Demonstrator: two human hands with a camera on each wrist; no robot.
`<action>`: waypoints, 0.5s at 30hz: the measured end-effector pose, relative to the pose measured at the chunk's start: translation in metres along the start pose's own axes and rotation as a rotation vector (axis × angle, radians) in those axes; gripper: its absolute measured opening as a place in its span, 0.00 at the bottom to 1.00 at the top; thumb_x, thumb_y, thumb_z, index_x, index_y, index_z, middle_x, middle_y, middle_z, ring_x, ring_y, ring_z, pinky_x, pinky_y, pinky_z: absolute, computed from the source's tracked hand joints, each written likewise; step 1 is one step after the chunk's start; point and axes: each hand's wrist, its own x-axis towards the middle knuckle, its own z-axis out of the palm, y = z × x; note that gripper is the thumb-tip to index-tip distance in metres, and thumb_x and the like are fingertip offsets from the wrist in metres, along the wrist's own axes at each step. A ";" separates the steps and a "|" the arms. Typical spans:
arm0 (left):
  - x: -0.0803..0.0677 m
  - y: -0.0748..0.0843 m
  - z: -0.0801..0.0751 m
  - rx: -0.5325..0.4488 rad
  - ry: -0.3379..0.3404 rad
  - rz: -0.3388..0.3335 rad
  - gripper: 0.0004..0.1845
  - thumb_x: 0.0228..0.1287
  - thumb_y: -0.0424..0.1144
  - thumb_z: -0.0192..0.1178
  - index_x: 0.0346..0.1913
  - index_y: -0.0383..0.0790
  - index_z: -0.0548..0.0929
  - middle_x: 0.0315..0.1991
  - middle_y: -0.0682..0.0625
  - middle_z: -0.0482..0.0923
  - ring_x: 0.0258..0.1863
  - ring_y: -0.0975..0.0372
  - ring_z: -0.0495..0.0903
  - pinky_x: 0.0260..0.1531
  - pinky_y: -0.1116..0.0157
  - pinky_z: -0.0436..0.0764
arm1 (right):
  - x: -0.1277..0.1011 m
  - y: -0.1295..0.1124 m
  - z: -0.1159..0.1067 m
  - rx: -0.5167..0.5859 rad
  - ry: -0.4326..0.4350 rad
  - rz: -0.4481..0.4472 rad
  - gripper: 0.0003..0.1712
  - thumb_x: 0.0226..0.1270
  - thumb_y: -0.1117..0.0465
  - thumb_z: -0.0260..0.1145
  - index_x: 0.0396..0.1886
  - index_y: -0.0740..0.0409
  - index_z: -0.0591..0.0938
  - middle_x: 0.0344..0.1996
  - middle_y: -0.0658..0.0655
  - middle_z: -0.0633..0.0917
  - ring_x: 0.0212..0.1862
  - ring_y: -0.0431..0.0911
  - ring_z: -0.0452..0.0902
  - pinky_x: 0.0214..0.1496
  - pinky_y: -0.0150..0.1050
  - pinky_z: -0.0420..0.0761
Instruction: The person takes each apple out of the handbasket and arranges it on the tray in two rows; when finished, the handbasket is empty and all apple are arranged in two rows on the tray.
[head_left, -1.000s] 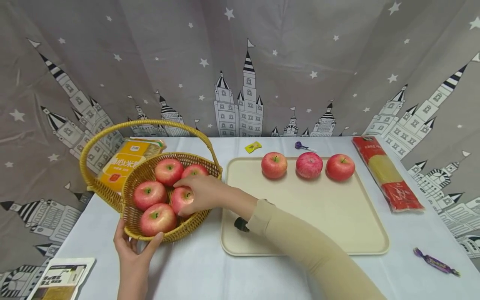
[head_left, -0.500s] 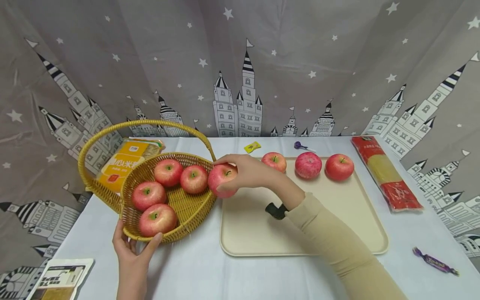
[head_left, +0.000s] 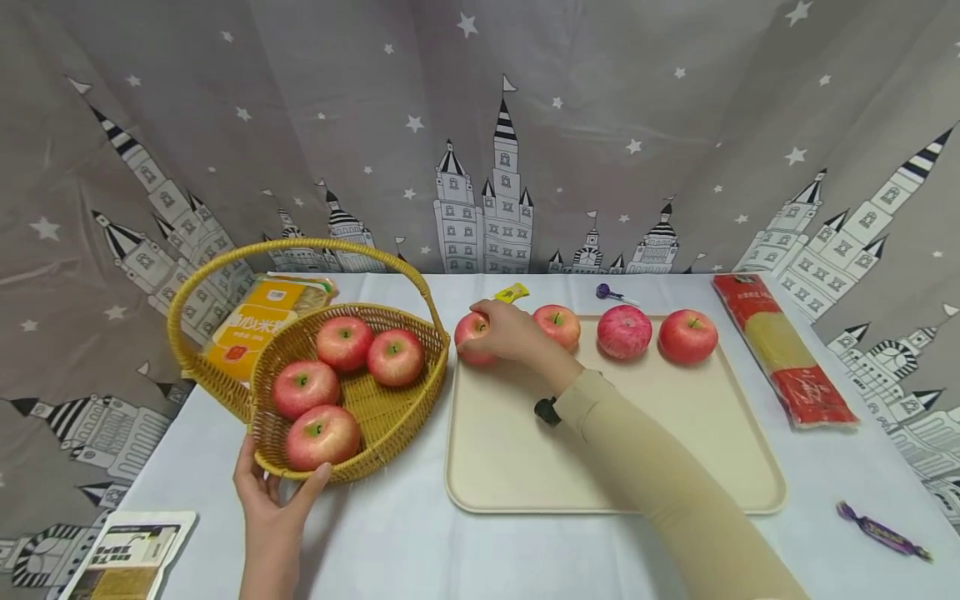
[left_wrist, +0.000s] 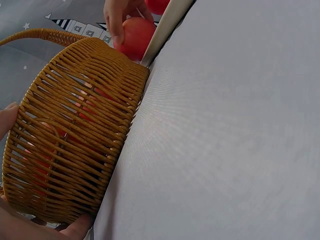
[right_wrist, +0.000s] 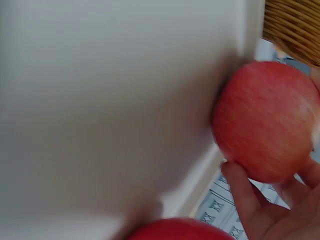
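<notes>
My right hand (head_left: 516, 335) holds a red apple (head_left: 471, 337) at the back left corner of the cream tray (head_left: 630, 458). In the right wrist view this apple (right_wrist: 267, 120) sits between thumb and fingers, very near the tray surface; contact is hard to tell. Three apples stand in a row along the tray's back edge: one (head_left: 558, 327), a darker one (head_left: 624, 332) and one at the right (head_left: 687, 337). Left of the tray is a wicker basket (head_left: 378, 408) with several apples inside. Its near side is gripped by my left hand (head_left: 272, 521), thumb at the rim.
An orange food packet (head_left: 255, 325) lies behind the basket, under its tall handle (head_left: 300, 244). Beyond the tray are a yellow candy (head_left: 512, 292) and a purple lollipop (head_left: 604, 291). A red packet (head_left: 783, 350), a purple candy (head_left: 885, 533) and a white pouch (head_left: 131, 554) lie around.
My right hand has lifted an apple out of the basket and carried it right to the tray's back left corner. The left hand stays on the basket.
</notes>
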 end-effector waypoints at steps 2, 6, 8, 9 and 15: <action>0.000 -0.001 0.001 -0.002 -0.006 0.003 0.56 0.60 0.33 0.67 0.74 0.64 0.36 0.76 0.54 0.34 0.74 0.63 0.36 0.72 0.65 0.44 | 0.003 0.001 0.004 -0.003 0.034 0.017 0.43 0.52 0.42 0.72 0.66 0.55 0.72 0.60 0.53 0.77 0.61 0.48 0.71 0.63 0.42 0.71; 0.001 -0.002 0.001 -0.009 -0.002 0.025 0.55 0.60 0.31 0.67 0.74 0.64 0.37 0.75 0.54 0.35 0.74 0.63 0.37 0.71 0.68 0.43 | 0.004 0.002 0.009 0.029 0.076 0.034 0.45 0.53 0.41 0.71 0.68 0.55 0.70 0.61 0.54 0.75 0.61 0.48 0.71 0.64 0.42 0.70; 0.000 -0.002 0.000 -0.014 0.002 0.038 0.55 0.60 0.31 0.67 0.75 0.63 0.37 0.75 0.53 0.36 0.74 0.63 0.38 0.71 0.68 0.43 | 0.003 0.002 0.009 0.053 0.081 0.037 0.46 0.54 0.42 0.72 0.69 0.55 0.68 0.62 0.55 0.74 0.62 0.49 0.70 0.65 0.42 0.69; 0.000 -0.002 0.000 -0.017 0.004 0.040 0.55 0.60 0.30 0.67 0.75 0.64 0.38 0.75 0.53 0.36 0.74 0.63 0.38 0.71 0.68 0.43 | 0.001 0.002 0.009 0.061 0.081 0.037 0.47 0.54 0.42 0.72 0.70 0.55 0.67 0.63 0.55 0.74 0.63 0.49 0.69 0.66 0.42 0.68; 0.001 -0.002 0.001 0.001 0.003 0.019 0.55 0.60 0.33 0.68 0.74 0.65 0.37 0.75 0.54 0.36 0.74 0.62 0.38 0.71 0.65 0.48 | -0.021 -0.009 -0.010 0.068 0.134 -0.004 0.46 0.56 0.42 0.72 0.71 0.52 0.66 0.67 0.54 0.69 0.66 0.51 0.65 0.67 0.45 0.67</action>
